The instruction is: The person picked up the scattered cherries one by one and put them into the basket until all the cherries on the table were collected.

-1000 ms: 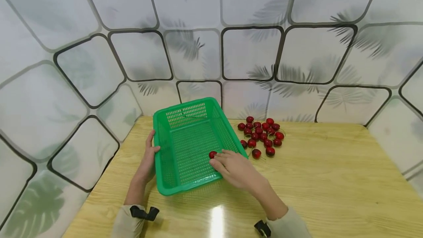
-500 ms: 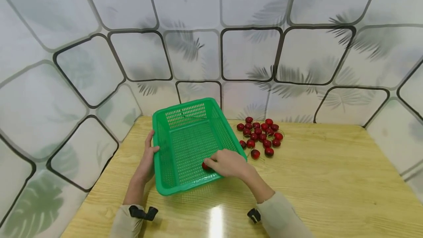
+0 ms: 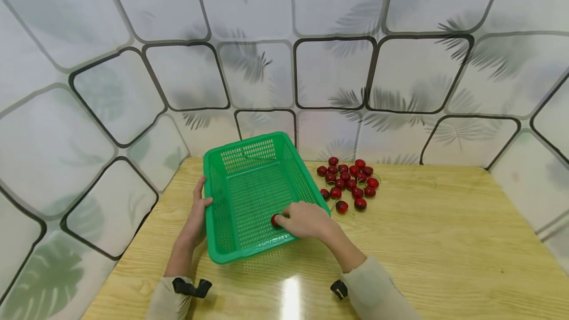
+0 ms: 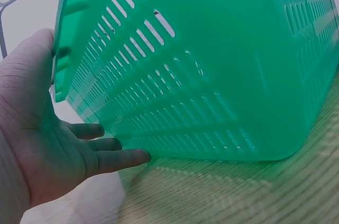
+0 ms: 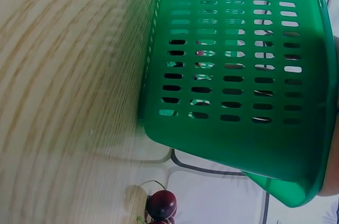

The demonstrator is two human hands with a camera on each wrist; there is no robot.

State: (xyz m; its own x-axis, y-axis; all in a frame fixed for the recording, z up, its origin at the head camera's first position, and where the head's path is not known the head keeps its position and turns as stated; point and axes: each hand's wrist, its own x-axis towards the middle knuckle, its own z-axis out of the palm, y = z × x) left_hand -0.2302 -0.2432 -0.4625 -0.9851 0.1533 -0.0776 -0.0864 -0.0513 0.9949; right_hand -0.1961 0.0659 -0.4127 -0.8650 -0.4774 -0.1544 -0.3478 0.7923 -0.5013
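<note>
A green plastic basket (image 3: 260, 201) with slotted walls sits on the table. My left hand (image 3: 195, 216) holds it at the left side. In the left wrist view the thumb (image 4: 37, 49) hooks over the rim, and the fingers (image 4: 124, 159) reach against the outer wall. My right hand (image 3: 306, 220) is over the basket's near right corner, its fingertips inside. They pinch a dark red cherry (image 3: 274, 220) just above or on the basket floor; I cannot tell which. In the right wrist view the basket wall (image 5: 233, 134) hides most of that hand.
Several cherries (image 3: 351, 185), some with stems, lie in a loose cluster right of the basket. A dark cherry (image 5: 162, 204) shows in the right wrist view. The wooden table (image 3: 435, 241) ends at a patterned wall covering (image 3: 333, 73) behind.
Since a second ago my right hand has moved left and down into the basket, and the cherry has shifted left and nearer to me. The left hand stays at the basket's side.
</note>
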